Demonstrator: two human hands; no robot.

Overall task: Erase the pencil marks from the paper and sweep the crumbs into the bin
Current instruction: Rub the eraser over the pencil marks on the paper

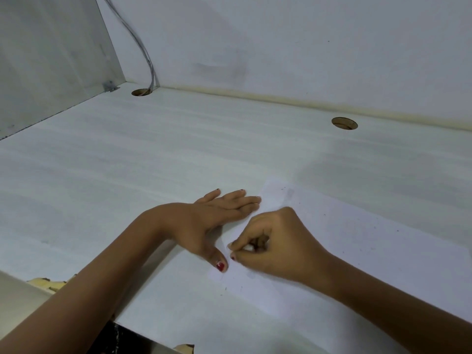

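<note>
Erasing step in hand, by look of it: right hand (pixel 270 241) curling, pinching small eraser (pixel 248 248) against paper (pixel 357 238) lying near front right of desk (pixel 153 154). Left hand (pixel 217 213) lying flat, fingers straight, pinning sheet's left edge. Crumbs (pixel 397 230) dotting sheet. Next probably calling for sweeping; bin not showing.

Left grip (pixel 217 213) flat at paper (pixel 357 238) edge — right grip (pixel 275 241) pinches eraser (pixel 249 248) (crumbs (pixel 283 187) scattered on sheet).

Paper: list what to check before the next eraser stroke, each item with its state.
1. Paper pinned: left hand lies flat at its left edge, thumb on it. Ok.
2. Eraser gripped: right hand pinches it against the paper. Ok.
3. Pencil marks gone: only faint grey traces show. Cannot tell.
4. Crumbs swept off: dark specks lie on the paper. Not ok.
5. Bin ready: none in view. Cannot tell.
</note>
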